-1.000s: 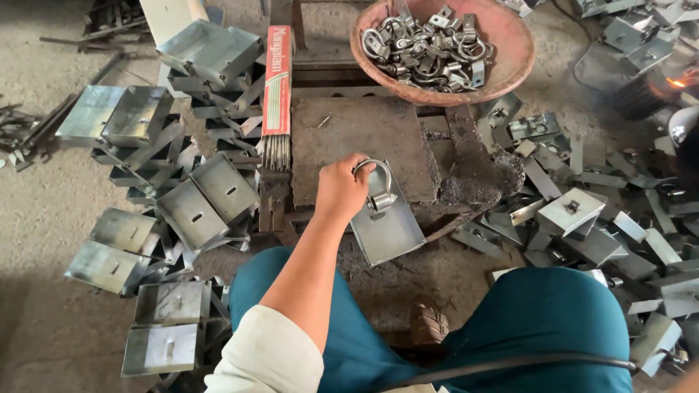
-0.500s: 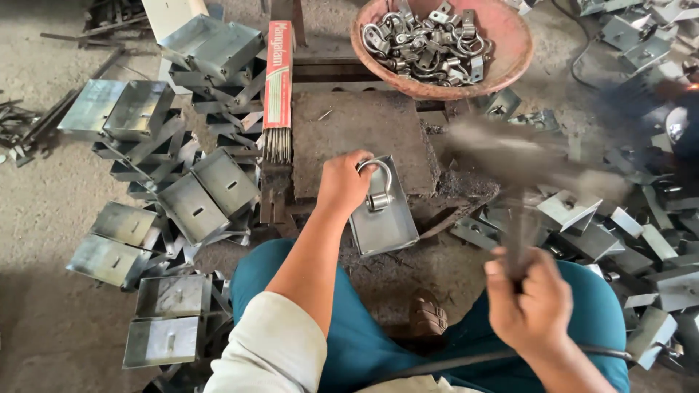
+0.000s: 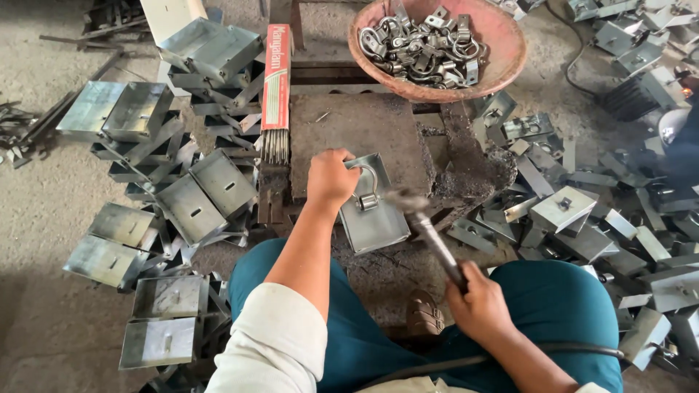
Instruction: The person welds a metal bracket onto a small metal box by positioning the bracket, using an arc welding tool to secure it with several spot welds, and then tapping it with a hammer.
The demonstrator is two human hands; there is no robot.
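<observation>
Left hand (image 3: 331, 178) steadies plate (image 3: 371, 207) — right hand (image 3: 480, 306) grips, seemingly, hammer (image 3: 426, 229).

We're down on the bare grey concrete floor (image 3: 44, 218) of a metal workshop: heaps of folded grey sheet-steel brackets (image 3: 196, 196) all around, a round reddish basin (image 3: 510, 51) full of steel rings, a long red pack of welding rods (image 3: 275, 87), scorched worn stone block (image 3: 357, 138).

Plate (image 3: 375, 218) under left hand (image 3: 329, 178): dull silver-grey, pale sheen; ring fitting (image 3: 368, 191) on it bright silver; hammer (image 3: 429, 236) in right hand (image 3: 480, 306): dark grey, blurred; bowl (image 3: 510, 54): faded red-pink, chipped rim; rod packet (image 3: 275, 76): red with white lettering; trousers (image 3: 349, 342): teal; sleeve (image 3: 280, 349): cream; floor (image 3: 44, 204): grey-brown.
</observation>
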